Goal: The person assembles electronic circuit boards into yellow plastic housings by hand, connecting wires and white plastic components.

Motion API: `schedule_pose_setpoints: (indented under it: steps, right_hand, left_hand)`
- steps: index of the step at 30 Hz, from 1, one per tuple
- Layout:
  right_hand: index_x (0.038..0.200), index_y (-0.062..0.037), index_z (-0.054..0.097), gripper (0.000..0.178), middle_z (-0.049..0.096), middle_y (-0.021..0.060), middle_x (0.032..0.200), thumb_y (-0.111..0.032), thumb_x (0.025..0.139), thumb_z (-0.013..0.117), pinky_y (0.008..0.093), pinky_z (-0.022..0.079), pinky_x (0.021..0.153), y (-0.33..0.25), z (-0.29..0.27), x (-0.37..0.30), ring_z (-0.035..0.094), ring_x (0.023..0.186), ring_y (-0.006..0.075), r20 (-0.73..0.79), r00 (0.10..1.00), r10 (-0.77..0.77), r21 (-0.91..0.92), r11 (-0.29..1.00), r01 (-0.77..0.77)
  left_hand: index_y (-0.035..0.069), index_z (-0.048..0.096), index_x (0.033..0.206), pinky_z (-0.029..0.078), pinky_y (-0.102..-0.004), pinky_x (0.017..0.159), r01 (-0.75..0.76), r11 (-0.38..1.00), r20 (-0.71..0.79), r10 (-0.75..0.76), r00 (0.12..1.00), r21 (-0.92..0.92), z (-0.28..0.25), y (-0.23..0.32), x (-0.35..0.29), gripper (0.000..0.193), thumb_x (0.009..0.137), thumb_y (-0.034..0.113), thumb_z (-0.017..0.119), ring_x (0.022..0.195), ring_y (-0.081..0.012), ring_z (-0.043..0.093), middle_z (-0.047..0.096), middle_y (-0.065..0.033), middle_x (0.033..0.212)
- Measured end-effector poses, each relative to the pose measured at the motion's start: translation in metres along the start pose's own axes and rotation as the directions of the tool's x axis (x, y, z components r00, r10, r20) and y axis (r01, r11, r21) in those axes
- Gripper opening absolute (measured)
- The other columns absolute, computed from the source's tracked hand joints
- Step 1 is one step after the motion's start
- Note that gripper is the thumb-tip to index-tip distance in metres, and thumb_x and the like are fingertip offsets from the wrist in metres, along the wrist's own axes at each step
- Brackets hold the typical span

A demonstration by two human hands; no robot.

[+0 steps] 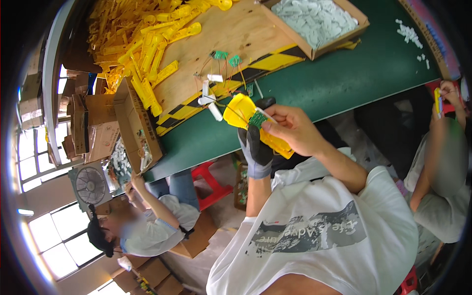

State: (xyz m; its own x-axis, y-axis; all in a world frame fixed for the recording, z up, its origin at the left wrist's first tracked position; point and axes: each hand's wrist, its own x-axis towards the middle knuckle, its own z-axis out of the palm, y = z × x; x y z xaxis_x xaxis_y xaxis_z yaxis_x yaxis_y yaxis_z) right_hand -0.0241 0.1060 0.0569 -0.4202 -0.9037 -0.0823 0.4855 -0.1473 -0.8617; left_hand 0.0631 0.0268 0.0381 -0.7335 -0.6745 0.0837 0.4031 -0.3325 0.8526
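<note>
My left hand (256, 153), in a grey and black glove, grips a yellow plastic shell (240, 109) from below, in front of the table edge. The shell's long part (279, 144) slants down to the right behind my fingers. My bare right hand (295, 130) pinches thumb and fingers at a small green circuit board (257, 118) lying against the shell. A thin pale strip shows by the right fingertips; its kind is unclear. Just beyond lie white parts (215, 111) on wires and more green circuit boards (235, 60).
A heap of yellow plastic shells (147, 44) covers the plywood board (216, 29) at the far left. An open carton (314, 51) of white pieces stands at the far right. Another carton (132, 118) stands left. Co-workers sit at left (157, 216) and right (442, 172).
</note>
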Motion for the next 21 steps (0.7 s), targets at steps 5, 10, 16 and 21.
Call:
schedule_pose_setpoints:
  steps: [5,10,16,21]
  right_hand:
    - [0.095,0.0011,0.064,0.026,0.067,0.0112,0.078,-0.021,0.082,0.066,0.0281,0.05,0.065,-0.006,-0.004,0.006,0.064,0.068,0.0144,-0.062,0.988,-0.139,-0.542,0.836,0.083]
    - [0.089,-0.0008,0.066,0.03,0.067,0.0136,0.075,-0.03,0.082,0.065,0.0317,0.05,0.062,-0.08,-0.069,0.025,0.066,0.068,0.0221,-0.205,0.852,-0.482,-0.877,0.477,0.058]
    - [0.085,-0.0079,0.069,0.023,0.067,0.0124,0.075,-0.029,0.078,0.065,0.0376,0.049,0.063,-0.148,-0.161,0.087,0.065,0.071,0.0285,-0.308,0.855,-0.417,-0.852,-0.278,-0.443]
    - [0.082,-0.0106,0.07,0.02,0.067,0.0124,0.077,-0.029,0.076,0.066,0.0405,0.049,0.064,-0.141,-0.182,0.107,0.065,0.073,0.0303,-0.33,0.922,-0.205,-0.829,-0.403,-0.387]
  left_hand:
    - [-0.001,0.047,0.121,0.049,-0.0354,0.082,0.108,0.994,-0.138,-0.108,0.985,-0.007,-0.02,-0.01,0.006,0.037,0.094,0.024,0.046,0.093,-0.0215,0.06,0.06,-0.0127,0.103]
    - [-0.002,0.053,0.102,0.052,-0.0372,0.07,0.148,0.933,-0.129,-0.199,0.971,-0.327,-0.026,-0.026,0.024,0.027,0.091,0.023,0.05,0.076,-0.0237,0.061,0.061,-0.0145,0.085]
    - [0.0,0.049,0.101,0.052,-0.0346,0.066,0.215,0.94,-0.09,-0.246,0.965,-0.265,-0.01,-0.041,0.038,0.026,0.092,0.024,0.049,0.074,-0.0231,0.061,0.06,-0.0138,0.081]
    - [0.001,0.048,0.106,0.052,-0.0378,0.073,0.283,0.849,0.069,-0.282,0.957,-0.447,-0.038,-0.059,0.041,0.039,0.094,0.038,0.041,0.077,-0.0233,0.061,0.059,-0.0119,0.088]
